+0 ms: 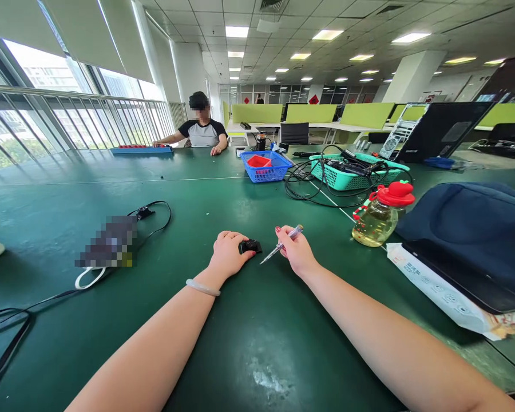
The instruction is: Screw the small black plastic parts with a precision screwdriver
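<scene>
On the green table, my left hand [228, 252] is closed around a small black object [250, 246], with the thumb on its near side. A pale bracelet circles that wrist. My right hand [298, 252] grips a slim screwdriver [278, 246] with a clear handle, its metal tip pointing down and left. The tip is a short way right of the black object, and a gap shows between them. Fine details of the black object are too small to tell.
Blue basket [266, 170], green basket [343, 178] with black cables, and a red-lidded bottle [375, 223] stand beyond. At right lie a dark blue bag [472, 223] and black phone [463, 274]. A blurred item [111, 240] with cords is left. A person [203, 131] sits opposite.
</scene>
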A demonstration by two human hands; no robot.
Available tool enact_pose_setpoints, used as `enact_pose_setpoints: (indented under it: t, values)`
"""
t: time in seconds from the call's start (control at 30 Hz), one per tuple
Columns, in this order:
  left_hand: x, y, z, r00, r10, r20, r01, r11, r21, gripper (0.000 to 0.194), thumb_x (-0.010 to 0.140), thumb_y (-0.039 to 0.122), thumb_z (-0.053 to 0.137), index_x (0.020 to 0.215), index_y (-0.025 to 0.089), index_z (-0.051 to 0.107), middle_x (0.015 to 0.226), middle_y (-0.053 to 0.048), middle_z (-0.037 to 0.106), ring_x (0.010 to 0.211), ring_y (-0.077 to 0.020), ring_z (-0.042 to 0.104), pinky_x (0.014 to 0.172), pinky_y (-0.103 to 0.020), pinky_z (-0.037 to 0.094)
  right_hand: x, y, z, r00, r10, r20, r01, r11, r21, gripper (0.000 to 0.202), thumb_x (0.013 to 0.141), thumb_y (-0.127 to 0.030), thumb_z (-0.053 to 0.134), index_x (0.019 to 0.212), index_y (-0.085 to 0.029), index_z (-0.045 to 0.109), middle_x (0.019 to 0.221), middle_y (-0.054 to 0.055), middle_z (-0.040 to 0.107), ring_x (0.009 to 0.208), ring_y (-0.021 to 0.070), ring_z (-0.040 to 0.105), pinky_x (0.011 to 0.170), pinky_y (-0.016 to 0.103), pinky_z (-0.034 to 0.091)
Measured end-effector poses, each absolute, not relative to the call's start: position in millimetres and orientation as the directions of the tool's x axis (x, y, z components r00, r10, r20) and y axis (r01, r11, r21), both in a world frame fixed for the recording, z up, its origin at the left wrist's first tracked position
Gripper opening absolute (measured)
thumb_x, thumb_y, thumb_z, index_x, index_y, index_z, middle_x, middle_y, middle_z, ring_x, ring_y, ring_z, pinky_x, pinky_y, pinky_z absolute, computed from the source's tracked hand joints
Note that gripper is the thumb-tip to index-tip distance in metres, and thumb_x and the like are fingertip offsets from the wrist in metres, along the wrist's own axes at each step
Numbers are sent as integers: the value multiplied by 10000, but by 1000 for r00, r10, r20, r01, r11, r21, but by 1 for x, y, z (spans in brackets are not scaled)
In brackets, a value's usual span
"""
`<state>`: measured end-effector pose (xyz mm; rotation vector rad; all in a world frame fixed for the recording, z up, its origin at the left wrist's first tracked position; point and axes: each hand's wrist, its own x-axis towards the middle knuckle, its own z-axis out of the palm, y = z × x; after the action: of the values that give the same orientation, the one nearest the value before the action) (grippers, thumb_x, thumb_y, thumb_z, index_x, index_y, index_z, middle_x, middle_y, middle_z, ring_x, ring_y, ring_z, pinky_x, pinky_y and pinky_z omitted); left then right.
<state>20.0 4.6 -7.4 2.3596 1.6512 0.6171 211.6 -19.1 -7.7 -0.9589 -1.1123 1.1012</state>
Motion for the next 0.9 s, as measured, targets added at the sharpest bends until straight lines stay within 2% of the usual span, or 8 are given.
enact_pose_setpoints:
  t: [0.2,0.3,0.4,0.8,0.9]
  values:
    - [20,3,-8,295,931,212,849,-358,390,382,796,386,724,1142,227,693,1245,-79,671,1302,-330,433,1100,-490,381,211,-29,-3,62,956,287,114,279,-954,568,780,-759,580,695,-207,685,469,-38,390,449,114,387,438,259,285]
    - [21,3,-8,294,932,212,847,-357,393,386,791,393,730,1142,240,692,1246,-77,671,1306,-332,428,1100,-499,376,212,-33,2,45,916,398,258,374,-891,565,806,-746,560,657,-220,701,520,1,487,542,158,498,526,292,382]
    - [20,3,-10,289,934,208,848,-351,397,396,792,397,730,1150,234,688,1256,-79,665,1315,-332,417,1103,-497,372,211,-36,4,3,869,495,322,467,-823,552,834,-720,548,630,-231,701,613,33,589,638,188,565,634,326,439]
    - [20,3,-11,306,930,203,840,-364,402,374,813,425,695,1139,242,683,1247,-76,667,1309,-321,422,1106,-495,365,211,-41,2,-196,775,601,459,614,-642,473,933,-590,493,696,-243,710,635,40,602,596,169,532,606,310,418]
    - [20,3,-10,297,933,205,839,-357,410,346,811,404,697,1123,253,690,1243,-72,669,1307,-317,426,1104,-496,369,211,-43,4,-319,727,608,525,670,-524,425,958,-503,484,709,-239,705,640,29,567,588,152,505,589,289,386]
